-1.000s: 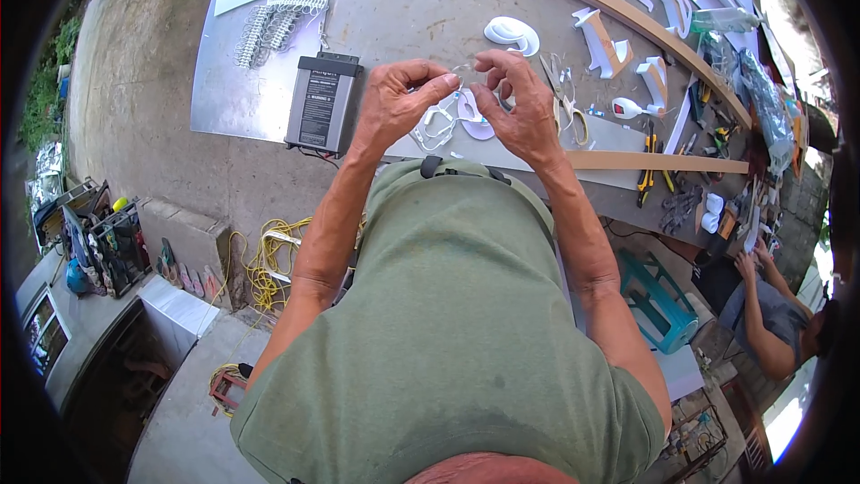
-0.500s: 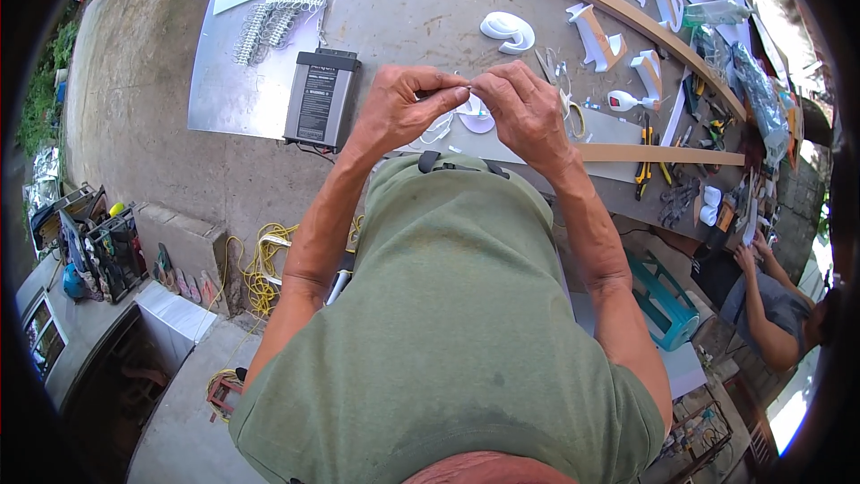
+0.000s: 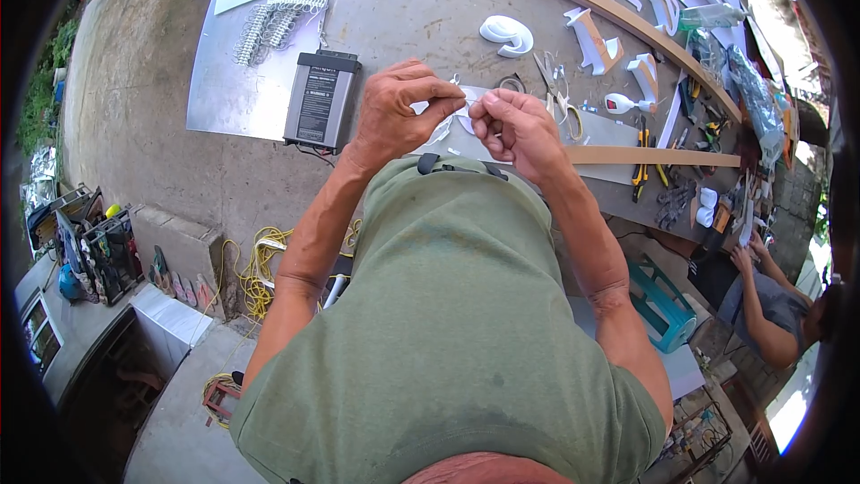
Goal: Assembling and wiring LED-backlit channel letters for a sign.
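Hands raised above the near side of the desk, I am working on a thin pale wire, which is showing in the small gap between my fingertips. My left hand is closing its thumb and forefinger on one end, the other fingers bending loosely above. My right hand is pinching the other side between thumb and forefinger, its remaining fingers curling into the palm. The wire is too fine for me to tell how its ends are finishing.

Below my hands, white wiring is lying partly hidden on the desk. Scissors are resting just to the right of my right hand, and a white glue bottle is lying farther right. A grey power box is sitting near my left hand, at the desk's edge, with a heap of white loops lying beyond it. A white curved shape is resting ahead of my right hand. Off to the right, another person is holding both arms out toward the desk.
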Demonstrator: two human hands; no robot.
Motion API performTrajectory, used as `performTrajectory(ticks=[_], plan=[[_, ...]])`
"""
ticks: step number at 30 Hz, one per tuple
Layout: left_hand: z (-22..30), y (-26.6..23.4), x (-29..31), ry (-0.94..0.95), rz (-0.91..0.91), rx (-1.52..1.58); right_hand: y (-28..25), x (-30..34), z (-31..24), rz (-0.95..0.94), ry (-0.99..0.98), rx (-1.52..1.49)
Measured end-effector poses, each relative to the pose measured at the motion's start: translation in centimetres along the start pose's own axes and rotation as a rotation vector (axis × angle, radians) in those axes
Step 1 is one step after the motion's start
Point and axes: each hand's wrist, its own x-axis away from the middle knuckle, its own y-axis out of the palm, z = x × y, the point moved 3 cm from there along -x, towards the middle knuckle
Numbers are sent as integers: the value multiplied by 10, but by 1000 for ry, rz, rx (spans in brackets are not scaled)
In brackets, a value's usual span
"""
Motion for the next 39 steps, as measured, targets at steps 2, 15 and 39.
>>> performTrajectory(ticks=[2, 15, 39], plan=[[-9, -1, 4, -201, -52, 139, 3, 7, -10, 271, -436, 600], [-6, 4, 0, -114, -210, 154, 9, 11, -15, 152, -629, 749], [-51, 33, 24, -821, 85, 1110, 26, -1, -8, 368, -1014, 1125]])
